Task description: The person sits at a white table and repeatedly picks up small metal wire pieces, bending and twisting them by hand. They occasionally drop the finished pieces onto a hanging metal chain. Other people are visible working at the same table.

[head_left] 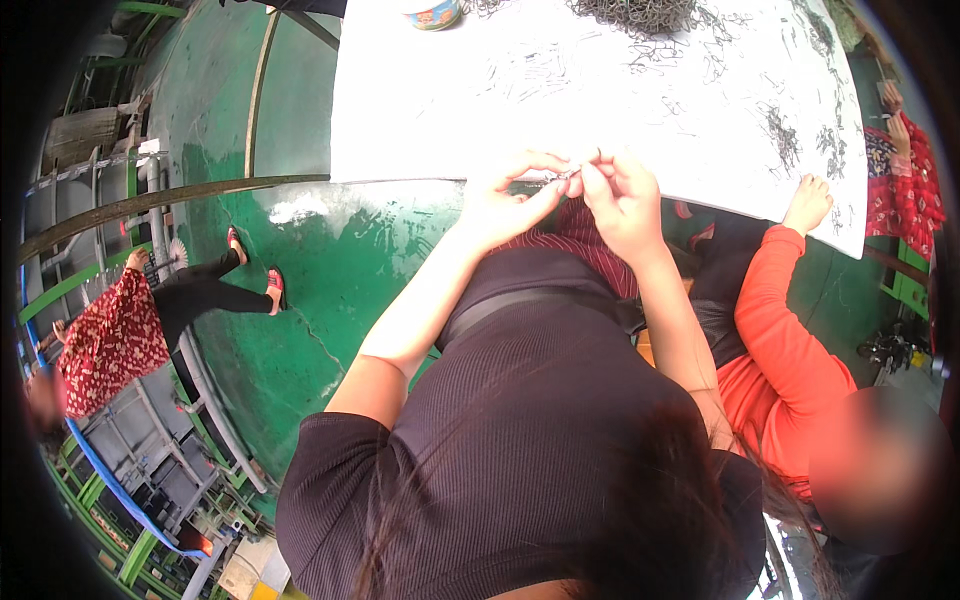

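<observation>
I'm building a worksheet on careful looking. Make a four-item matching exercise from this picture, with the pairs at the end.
Column one:
1. left hand
2. tin
3. heap of dark wire pieces
4. nearby co-worker's sleeve

Column two:
A. orange-red
B. at the picture's top edge, right of centre
C. fingertips close to those of the right hand
D. at the picture's top edge, left of centre

Right pairs: 1-C, 2-D, 3-B, 4-A

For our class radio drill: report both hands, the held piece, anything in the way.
Left hand, right hand: both pinching, at the white table. Small piece between them, shape too fine to tell. Nothing blocking; co-worker's hand apart, to the right.
</observation>
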The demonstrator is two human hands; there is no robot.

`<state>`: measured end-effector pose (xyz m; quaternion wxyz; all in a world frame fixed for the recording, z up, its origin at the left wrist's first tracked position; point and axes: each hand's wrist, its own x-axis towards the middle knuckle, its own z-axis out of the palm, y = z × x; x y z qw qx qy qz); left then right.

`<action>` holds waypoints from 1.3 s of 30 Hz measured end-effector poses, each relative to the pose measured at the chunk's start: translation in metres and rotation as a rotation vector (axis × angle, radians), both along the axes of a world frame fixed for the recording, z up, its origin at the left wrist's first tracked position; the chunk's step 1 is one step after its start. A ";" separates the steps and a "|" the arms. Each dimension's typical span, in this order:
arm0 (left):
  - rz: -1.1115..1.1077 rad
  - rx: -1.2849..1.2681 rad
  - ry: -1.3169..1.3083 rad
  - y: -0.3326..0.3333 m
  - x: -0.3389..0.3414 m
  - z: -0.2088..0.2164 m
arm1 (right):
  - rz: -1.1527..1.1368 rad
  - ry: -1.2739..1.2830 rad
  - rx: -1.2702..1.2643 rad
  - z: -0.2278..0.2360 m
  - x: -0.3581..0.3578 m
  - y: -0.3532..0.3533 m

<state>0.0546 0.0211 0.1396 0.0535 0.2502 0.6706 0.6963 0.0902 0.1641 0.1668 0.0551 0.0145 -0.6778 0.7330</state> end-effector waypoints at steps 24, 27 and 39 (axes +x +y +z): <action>0.225 -0.887 0.087 -0.008 -0.098 -0.101 | -0.085 0.343 0.564 0.023 0.020 0.014; 0.172 -0.833 0.051 -0.020 -0.092 -0.085 | -0.049 0.311 0.578 0.025 0.026 0.013; 0.237 -0.528 -0.240 -0.022 -0.074 -0.083 | -0.317 0.207 0.501 0.022 0.047 0.024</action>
